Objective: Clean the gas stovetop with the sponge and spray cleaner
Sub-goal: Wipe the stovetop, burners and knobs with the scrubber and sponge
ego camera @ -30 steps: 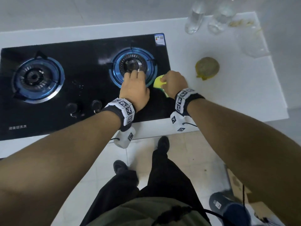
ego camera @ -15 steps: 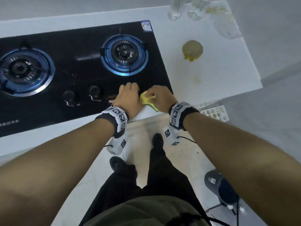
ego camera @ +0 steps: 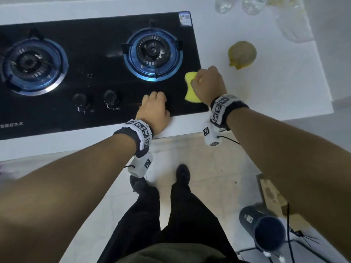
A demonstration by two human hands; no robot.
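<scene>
The gas stovetop (ego camera: 91, 73) is a black glass panel set flat into a white counter. It has two round burners with blue rings, one at the left (ego camera: 31, 66) and one at the right (ego camera: 153, 54). Two black knobs (ego camera: 95, 98) stand near its front edge, between the burners. Small white specks lie on the glass between the two burners. A sticker sits in its far right corner.

The sponge (ego camera: 190, 86) is yellow with a curved, waisted outline. It lies on the glass at the right edge of the stovetop, just beside the right burner. Its right part is hidden. No spray cleaner can be identified with certainty.
</scene>
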